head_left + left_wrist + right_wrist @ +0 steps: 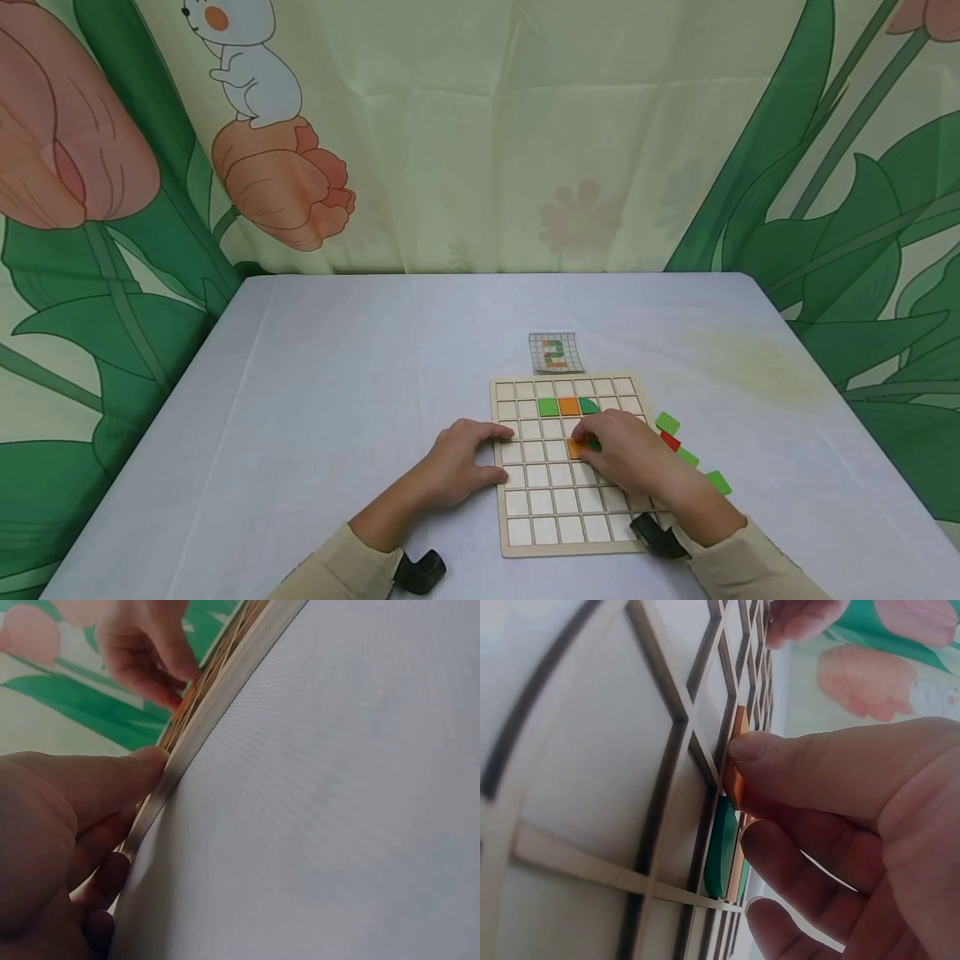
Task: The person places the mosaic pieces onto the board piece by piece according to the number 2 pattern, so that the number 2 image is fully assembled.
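Observation:
A wooden grid board [517,552] lies on the table, with a light green square [548,407], an orange square [568,406] and a dark green rounded tile [588,406] in one upper row. Lower down, my right hand [626,450] pinches another orange square tile [574,449] at a cell. Its thumb lies against that tile [737,769] in the right wrist view, beside a dark green curved tile [720,851]. My left hand [465,462] rests at the board's left edge, thumb and forefinger spread apart and touching the frame [191,746].
A small pattern card [555,352] with a coloured figure on a grid lies behind the board. Right of the board are loose green tiles [667,423] and a red tile [670,441]. White cloth [337,375] covers the table; a printed curtain [465,167] hangs behind.

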